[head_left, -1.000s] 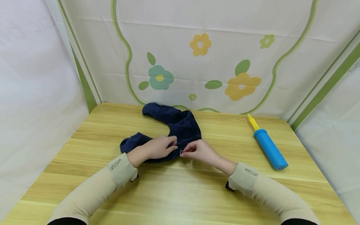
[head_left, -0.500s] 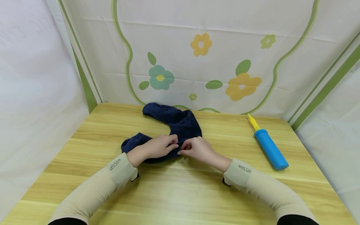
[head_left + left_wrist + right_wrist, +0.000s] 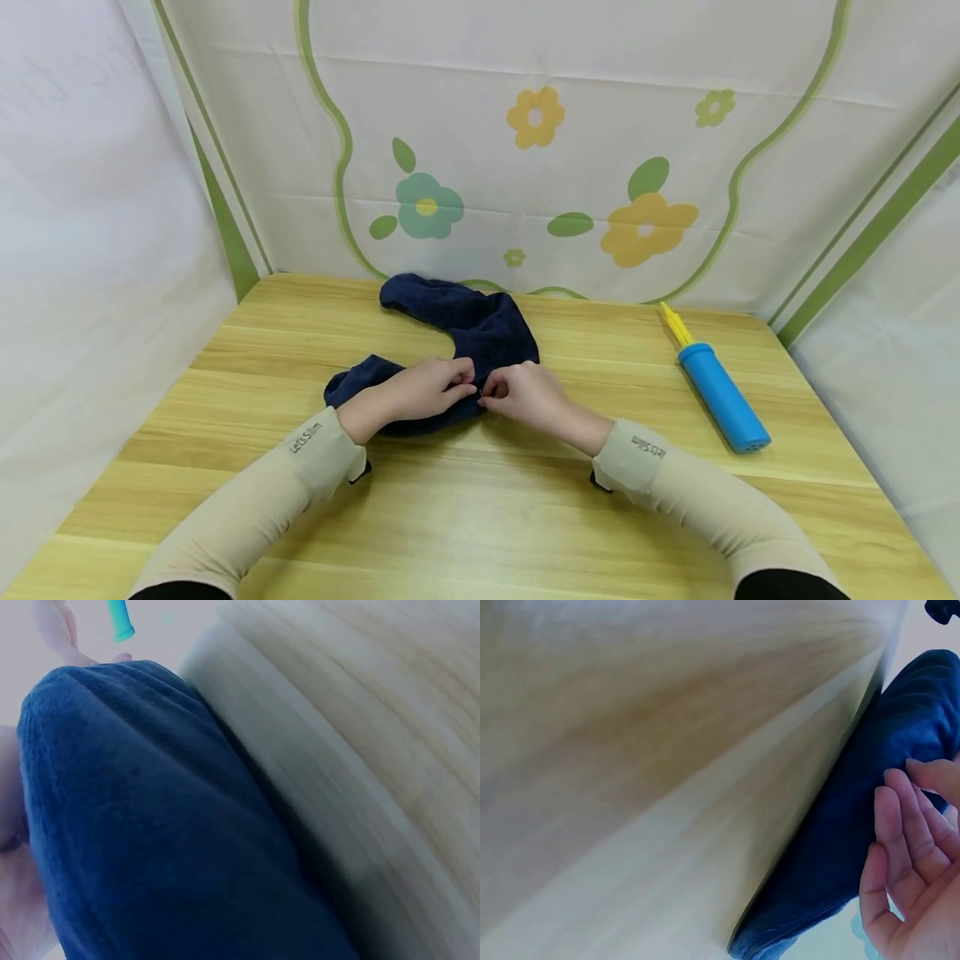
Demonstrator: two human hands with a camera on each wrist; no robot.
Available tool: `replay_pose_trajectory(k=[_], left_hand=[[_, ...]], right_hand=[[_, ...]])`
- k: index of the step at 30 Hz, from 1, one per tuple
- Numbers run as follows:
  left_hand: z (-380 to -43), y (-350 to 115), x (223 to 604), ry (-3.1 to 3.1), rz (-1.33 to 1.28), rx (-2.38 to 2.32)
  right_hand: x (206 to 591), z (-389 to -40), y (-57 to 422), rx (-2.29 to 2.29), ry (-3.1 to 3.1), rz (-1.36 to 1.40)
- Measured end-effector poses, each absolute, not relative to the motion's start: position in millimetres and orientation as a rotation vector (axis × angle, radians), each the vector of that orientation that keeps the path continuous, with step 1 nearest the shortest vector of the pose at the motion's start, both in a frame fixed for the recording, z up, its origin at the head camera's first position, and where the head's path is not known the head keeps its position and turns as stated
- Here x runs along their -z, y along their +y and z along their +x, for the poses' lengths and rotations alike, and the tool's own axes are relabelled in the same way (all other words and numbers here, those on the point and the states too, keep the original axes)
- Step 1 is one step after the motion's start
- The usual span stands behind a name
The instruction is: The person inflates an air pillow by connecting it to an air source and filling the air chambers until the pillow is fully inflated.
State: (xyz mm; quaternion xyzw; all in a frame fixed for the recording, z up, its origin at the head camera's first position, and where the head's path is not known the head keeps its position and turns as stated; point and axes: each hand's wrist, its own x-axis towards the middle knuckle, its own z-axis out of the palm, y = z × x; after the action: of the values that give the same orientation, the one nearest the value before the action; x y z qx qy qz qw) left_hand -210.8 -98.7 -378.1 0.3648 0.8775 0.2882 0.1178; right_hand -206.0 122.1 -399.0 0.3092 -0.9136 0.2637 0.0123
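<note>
A navy-blue, soft U-shaped neck pillow [image 3: 491,329] lies on the table with its opening to the left. My left hand [image 3: 426,392] grips its near arm, thumb and curled index finger at the fabric. My right hand [image 3: 528,393] is just to the right, its thumb and index finger pinching a small pale piece at the pillow's near edge; this piece is mostly covered by the fingertips. In the right wrist view the other fingers [image 3: 915,825] are bent beside the navy cloth. The left wrist view shows mostly the pillow's side [image 3: 172,817], the left hand partly behind it.
A blue hand pump [image 3: 722,400] with a yellow nozzle [image 3: 676,325] lies on the right of the wooden table [image 3: 450,525]. White floral-printed fabric [image 3: 480,167] stands behind the table, and plain white sheets flank both sides.
My right hand has shifted slightly left and up, closer to the left hand, and its fingertips now cover more of the pale piece. The left hand and pillow have barely moved.
</note>
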Motion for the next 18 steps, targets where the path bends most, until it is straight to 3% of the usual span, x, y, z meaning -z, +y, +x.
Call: replay_pose_trajectory(k=[18], left_hand=[[-203,-91,386,2.534,1.131,-0.646]], right_hand=[[387,-207,143,-1.128,-3.020,1.058]])
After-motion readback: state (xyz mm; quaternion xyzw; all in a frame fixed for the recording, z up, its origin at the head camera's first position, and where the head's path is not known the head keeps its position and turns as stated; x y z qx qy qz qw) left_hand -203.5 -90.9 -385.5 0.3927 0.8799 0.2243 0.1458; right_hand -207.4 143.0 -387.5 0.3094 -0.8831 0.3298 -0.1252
